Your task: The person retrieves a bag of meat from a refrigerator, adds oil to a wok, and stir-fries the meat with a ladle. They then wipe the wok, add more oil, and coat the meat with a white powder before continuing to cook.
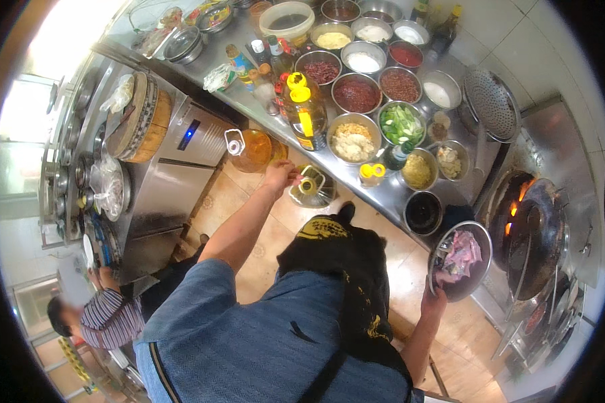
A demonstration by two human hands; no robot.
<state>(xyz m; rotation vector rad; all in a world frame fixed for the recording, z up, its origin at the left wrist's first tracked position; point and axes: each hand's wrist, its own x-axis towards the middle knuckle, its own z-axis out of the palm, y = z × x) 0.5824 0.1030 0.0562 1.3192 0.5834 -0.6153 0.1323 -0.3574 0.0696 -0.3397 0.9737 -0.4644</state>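
Note:
My right hand [435,300] grips the near rim of a steel bowl [485,274], tilted, with pieces of pinkish raw meat or fish [463,256] in it. My left hand [281,176] reaches forward with its fingers bent together, above and between two large plastic jugs. One jug of amber oil [256,150] stands on the floor just beyond it; the other, a greenish jug with a handle [312,195], is by my fingertips. Whether the fingers touch either jug or hold something small, I cannot tell.
A steel counter [383,204] bears several seasoning bowls and a yellow-capped bottle [305,113]. At the right, flames show beside a wok [539,237]; a perforated ladle [491,106] lies behind. A chopping block [151,123] and a person in stripes [108,320] are at the left.

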